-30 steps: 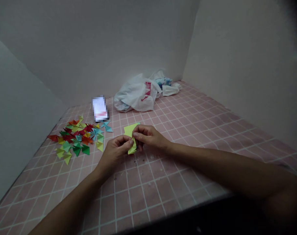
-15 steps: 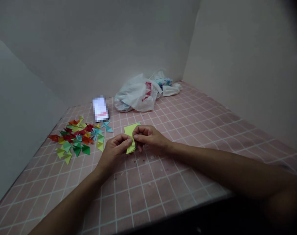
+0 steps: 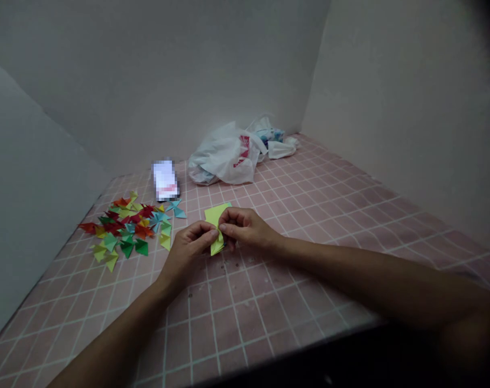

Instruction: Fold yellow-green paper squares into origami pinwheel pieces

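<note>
Between my hands, at the middle of the table, is a yellow-green piece of folded paper [image 3: 214,213]. My left hand [image 3: 191,241] pinches its left side between thumb and fingers. My right hand [image 3: 247,229] is closed on the paper's right side, and the two thumbs almost meet over it. The lower end shows several layers, slightly fanned. Fingers cover the paper's middle and right edge. To the left lies a scattered pile of small folded paper pieces [image 3: 142,231] in red, orange, yellow, green and light blue.
A lit phone [image 3: 165,180], its screen blurred, stands behind the paper pile. White plastic bags [image 3: 229,153] lie at the back near the wall. The tabletop [image 3: 245,323] has a pink checked cover, and its front edge is at the lower right.
Both hands keep hold of the paper and hardly move. The paper's lower end has shifted slightly, and its layers look a little more folded in.
</note>
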`<state>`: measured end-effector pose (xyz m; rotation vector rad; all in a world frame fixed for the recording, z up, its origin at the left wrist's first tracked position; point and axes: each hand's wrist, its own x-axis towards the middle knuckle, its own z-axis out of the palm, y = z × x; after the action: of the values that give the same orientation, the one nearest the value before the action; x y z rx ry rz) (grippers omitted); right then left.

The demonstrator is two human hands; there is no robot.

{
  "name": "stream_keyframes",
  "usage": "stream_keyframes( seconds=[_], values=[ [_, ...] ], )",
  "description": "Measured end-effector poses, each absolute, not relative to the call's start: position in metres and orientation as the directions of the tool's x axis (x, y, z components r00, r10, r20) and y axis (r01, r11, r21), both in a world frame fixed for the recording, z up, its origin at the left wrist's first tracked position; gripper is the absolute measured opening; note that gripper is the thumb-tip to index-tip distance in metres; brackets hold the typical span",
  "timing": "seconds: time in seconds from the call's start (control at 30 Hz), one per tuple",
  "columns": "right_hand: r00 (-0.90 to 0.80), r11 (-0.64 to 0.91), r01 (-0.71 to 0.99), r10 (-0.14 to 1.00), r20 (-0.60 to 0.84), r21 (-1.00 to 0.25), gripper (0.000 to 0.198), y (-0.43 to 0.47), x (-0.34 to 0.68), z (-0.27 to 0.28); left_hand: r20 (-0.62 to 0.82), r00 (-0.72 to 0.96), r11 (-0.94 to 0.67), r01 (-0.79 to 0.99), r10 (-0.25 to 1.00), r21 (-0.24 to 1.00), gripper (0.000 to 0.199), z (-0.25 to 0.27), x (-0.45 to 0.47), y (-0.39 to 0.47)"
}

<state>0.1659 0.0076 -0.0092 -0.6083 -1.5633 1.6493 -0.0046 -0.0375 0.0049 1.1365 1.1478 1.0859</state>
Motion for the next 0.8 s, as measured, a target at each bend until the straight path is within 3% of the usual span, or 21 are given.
stream_keyframes(
  seconds=[0.37,0.63,0.8],
  values=[
    [-0.537,0.044,-0.165,0.834,0.127,-0.985,0.01,0.0033,0.1619,-0.0103,-0.081,0.106,0.076,0.046,0.991,0.996,0.023,0.0037,-0.0035,-0.0389],
    [-0.594,0.071,-0.215,0.782,0.188,-0.974,0.018,0.0051,0.1659,-0.0098,-0.076,0.12,0.066,0.082,0.99,0.994,0.025,0.0047,-0.0042,-0.04],
    [-0.554,0.09,-0.151,0.817,0.16,-0.984,0.018,0.0049,0.1646,-0.0112,-0.072,0.128,0.059,0.099,0.989,0.993,0.023,0.0048,-0.003,-0.0407]
  ],
)
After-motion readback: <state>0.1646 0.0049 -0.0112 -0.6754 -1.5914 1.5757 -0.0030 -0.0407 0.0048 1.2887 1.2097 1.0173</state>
